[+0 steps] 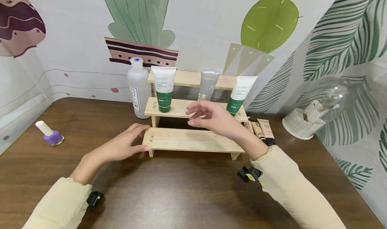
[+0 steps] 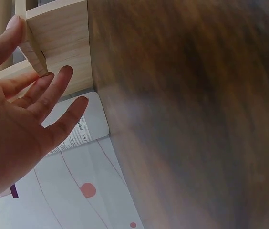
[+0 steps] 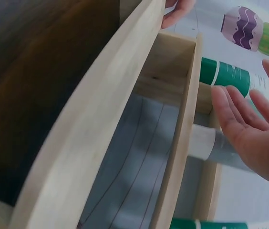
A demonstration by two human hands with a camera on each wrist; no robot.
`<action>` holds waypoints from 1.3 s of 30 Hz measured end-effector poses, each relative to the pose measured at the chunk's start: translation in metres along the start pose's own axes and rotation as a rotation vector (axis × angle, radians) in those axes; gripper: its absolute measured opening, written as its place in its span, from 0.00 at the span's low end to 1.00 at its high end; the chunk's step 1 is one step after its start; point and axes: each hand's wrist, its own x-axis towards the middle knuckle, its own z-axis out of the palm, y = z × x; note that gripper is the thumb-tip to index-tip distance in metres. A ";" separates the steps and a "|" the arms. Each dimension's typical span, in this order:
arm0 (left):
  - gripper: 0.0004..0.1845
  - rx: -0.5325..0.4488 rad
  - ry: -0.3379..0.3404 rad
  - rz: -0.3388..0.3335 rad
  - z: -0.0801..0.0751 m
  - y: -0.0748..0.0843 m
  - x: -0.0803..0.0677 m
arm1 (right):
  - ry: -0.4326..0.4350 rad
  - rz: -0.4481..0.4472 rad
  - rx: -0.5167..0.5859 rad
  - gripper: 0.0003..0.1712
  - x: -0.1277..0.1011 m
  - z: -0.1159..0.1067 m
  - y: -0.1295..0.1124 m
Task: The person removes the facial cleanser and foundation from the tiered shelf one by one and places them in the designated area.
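Hands at a stepped wooden rack point(image 1: 190, 140) mid-bench. Left hand point(image 1: 125, 145), loosely spread, touches its near-left corner; right hand point(image 1: 211, 118) hovers relaxed, holding nothing, over the middle step. Best to steady both ends, as tubes point(image 1: 163, 87) may topple.

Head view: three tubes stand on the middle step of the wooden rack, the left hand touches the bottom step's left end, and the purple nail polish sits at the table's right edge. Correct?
Not quite. The head view shows the purple nail polish near the table's left edge, not its right. The rest holds: three tubes on the middle step, left hand touching the bottom step's left end.
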 end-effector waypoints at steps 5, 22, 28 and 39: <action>0.32 0.000 0.003 0.000 0.000 -0.001 0.000 | 0.033 -0.023 -0.010 0.20 0.012 0.006 -0.009; 0.32 -0.005 -0.003 -0.010 0.000 0.000 0.001 | 0.237 0.008 0.028 0.21 0.050 0.026 -0.012; 0.32 -0.004 -0.006 -0.013 -0.001 0.001 0.001 | 0.281 -0.010 0.068 0.22 0.057 0.031 -0.013; 0.32 -0.009 -0.005 -0.013 0.000 -0.001 0.001 | 0.337 -0.028 0.093 0.22 0.066 0.037 -0.013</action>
